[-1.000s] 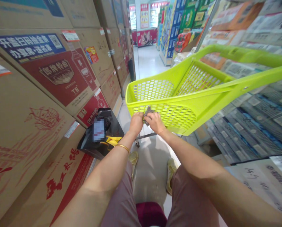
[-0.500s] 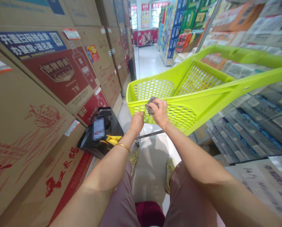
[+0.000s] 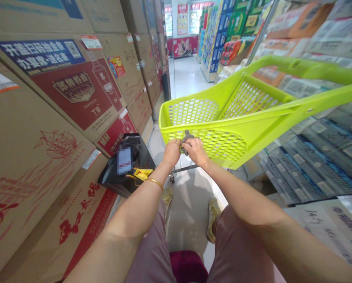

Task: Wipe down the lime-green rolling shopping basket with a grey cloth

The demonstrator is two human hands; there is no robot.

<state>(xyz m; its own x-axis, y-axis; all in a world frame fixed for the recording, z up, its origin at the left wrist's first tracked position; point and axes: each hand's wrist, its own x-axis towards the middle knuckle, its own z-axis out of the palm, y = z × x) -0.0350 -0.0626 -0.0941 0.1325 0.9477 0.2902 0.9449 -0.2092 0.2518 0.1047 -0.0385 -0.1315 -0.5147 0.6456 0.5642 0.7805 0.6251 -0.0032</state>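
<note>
A lime-green plastic shopping cart (image 3: 252, 129) stands tilted in a shop aisle in front of me. My left hand (image 3: 171, 151) is closed against the near wall of the cart's basket, a gold bangle on its wrist. Beside it my right hand (image 3: 196, 150) is closed on a small grey cloth (image 3: 186, 138), pressed to the same perforated wall. The two hands touch each other around the cloth. My knees and shoes show below.
Stacked cardboard cartons (image 3: 55, 118) with red print line the left side. A black bag (image 3: 125, 163) with a yellow part sits on the floor by them. Boxed goods (image 3: 326, 149) fill the right shelves. The white-tiled aisle (image 3: 184, 74) runs ahead.
My right hand rose up the basket wall with the cloth half a second ago, and has now come back down beside my left hand. The cart has barely moved.
</note>
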